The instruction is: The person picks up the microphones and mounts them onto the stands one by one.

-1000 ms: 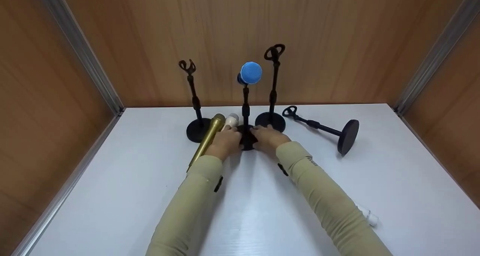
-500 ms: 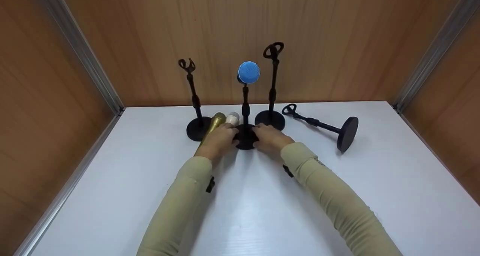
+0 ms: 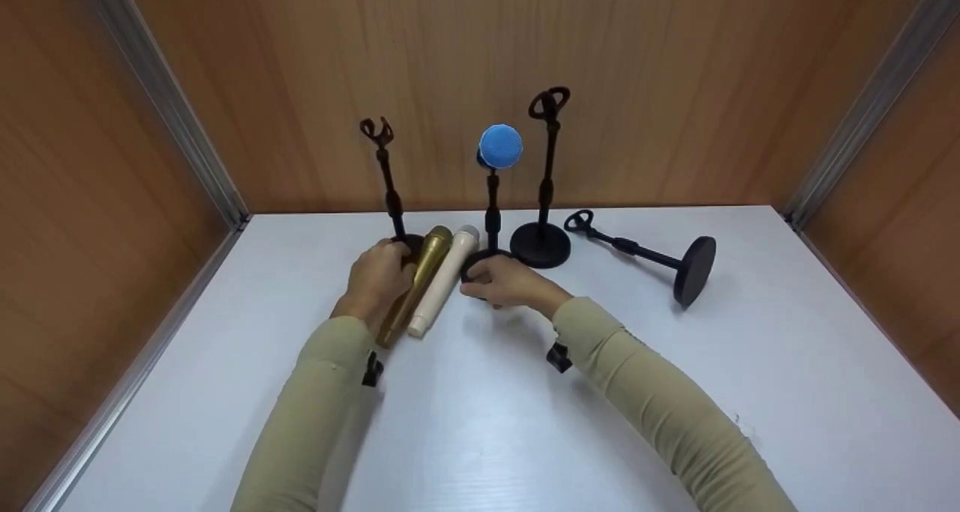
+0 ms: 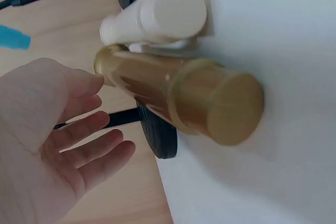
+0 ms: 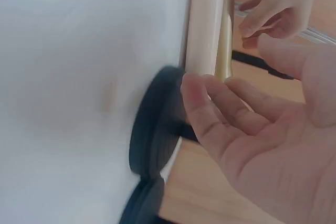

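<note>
My left hand (image 3: 377,278) is over the left side of the gold microphone (image 3: 431,255), in front of the left black microphone stand (image 3: 394,204). Its fingers are loosely bent with nothing between them in the left wrist view, the thumb close to the gold microphone's head. Beside the gold one lies a white microphone (image 3: 444,281). A blue-headed microphone (image 3: 500,146) sits in the clip of the middle stand (image 3: 492,219). My right hand (image 3: 510,281) hovers at the front of that stand's round base (image 5: 157,124), which it partly hides; its fingers are relaxed and hold nothing.
A taller stand (image 3: 547,170) with a bare clip stands just right of the middle one. Another stand (image 3: 645,252) lies on its side at the right. Wood-patterned panels (image 3: 465,46) enclose the white table (image 3: 480,422) at the back and sides.
My left hand has moved left from the middle stand's base, across both microphones, uncovering the white one. My right hand has shifted slightly left, across the front of the base.
</note>
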Demonstrator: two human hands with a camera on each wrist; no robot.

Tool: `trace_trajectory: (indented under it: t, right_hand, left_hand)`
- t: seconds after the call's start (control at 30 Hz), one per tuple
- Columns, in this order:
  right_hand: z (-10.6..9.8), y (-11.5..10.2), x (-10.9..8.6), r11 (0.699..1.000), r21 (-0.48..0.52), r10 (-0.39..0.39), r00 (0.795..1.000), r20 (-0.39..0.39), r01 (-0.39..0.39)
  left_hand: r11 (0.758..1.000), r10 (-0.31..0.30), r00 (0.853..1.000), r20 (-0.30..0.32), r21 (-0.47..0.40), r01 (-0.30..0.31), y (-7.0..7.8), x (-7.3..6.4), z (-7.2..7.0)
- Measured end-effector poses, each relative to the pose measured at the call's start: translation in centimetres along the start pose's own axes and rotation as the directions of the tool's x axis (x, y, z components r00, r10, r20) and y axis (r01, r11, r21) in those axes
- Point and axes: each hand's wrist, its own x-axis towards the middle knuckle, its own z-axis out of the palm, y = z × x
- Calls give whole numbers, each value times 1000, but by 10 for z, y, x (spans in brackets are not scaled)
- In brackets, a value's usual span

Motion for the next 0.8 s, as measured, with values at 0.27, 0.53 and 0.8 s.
trace_trajectory:
  t: [0.27,0.53,0.8]
  right_hand:
    - [41,-11,23,769,616,202,979,22,-172]
    - [69,1,55,543,824,244,969,30,-162]
    - [85,19,85,391,910,192,979,68,-139]
  left_hand:
    - [996,-70,988,138,-53,78,-25,4,5]
    - [993,-6,969,246,116,-23,-25,0,8]
    - [983,-48,968,247,184,2,-16,4,14]
